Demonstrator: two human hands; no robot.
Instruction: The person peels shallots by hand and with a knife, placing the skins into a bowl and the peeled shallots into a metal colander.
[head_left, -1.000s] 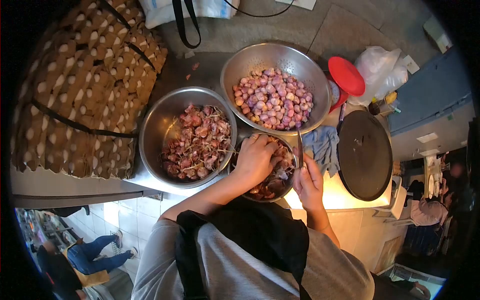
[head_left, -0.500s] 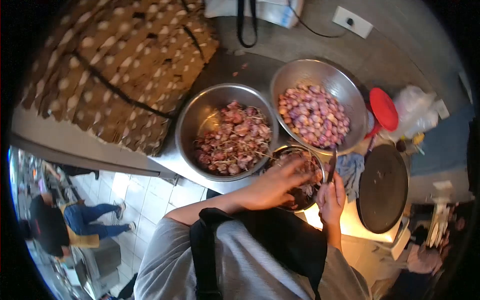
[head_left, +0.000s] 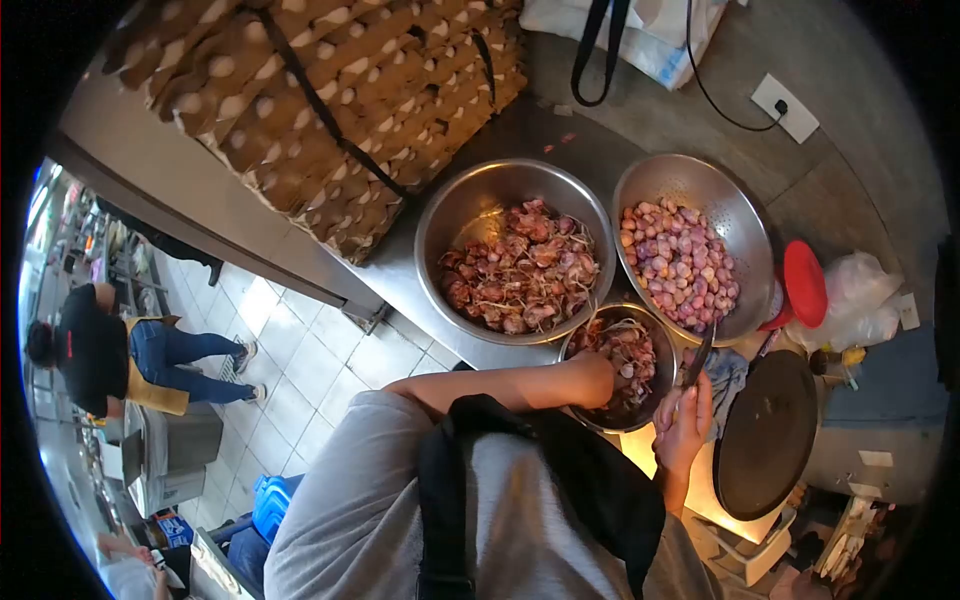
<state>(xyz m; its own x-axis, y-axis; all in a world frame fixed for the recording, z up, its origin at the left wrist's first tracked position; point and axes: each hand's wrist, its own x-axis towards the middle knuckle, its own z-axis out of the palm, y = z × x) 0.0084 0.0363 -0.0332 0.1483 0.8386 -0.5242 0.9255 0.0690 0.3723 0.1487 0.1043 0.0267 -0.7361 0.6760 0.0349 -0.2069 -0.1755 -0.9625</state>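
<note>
My left hand [head_left: 588, 380] is down at the small metal bowl [head_left: 668, 375], which holds shallot skins and stringy roots [head_left: 632, 358]. Its fingers are hidden from view. Just right of that bowl, my right hand [head_left: 682, 422] grips a knife [head_left: 702, 355], blade pointing up toward the colander. A large steel bowl [head_left: 428, 235] behind and to the left contains unpeeled shallots [head_left: 525, 265] with roots. In the perforated metal colander [head_left: 745, 225] at the upper right lie many peeled pinkish shallots [head_left: 680, 260].
Stacked egg trays [head_left: 330, 110] tied with black straps stand at the left. A red plastic item [head_left: 804, 284], clear plastic bag [head_left: 855, 295], blue cloth [head_left: 728, 385] and dark round tray [head_left: 768, 435] are at the right. Another person [head_left: 95, 345] stands across the tiled floor.
My left hand went from spread fingers over the small bowl to down at its contents. The right hand still holds the knife beside it. The whole view has shifted, showing more floor.
</note>
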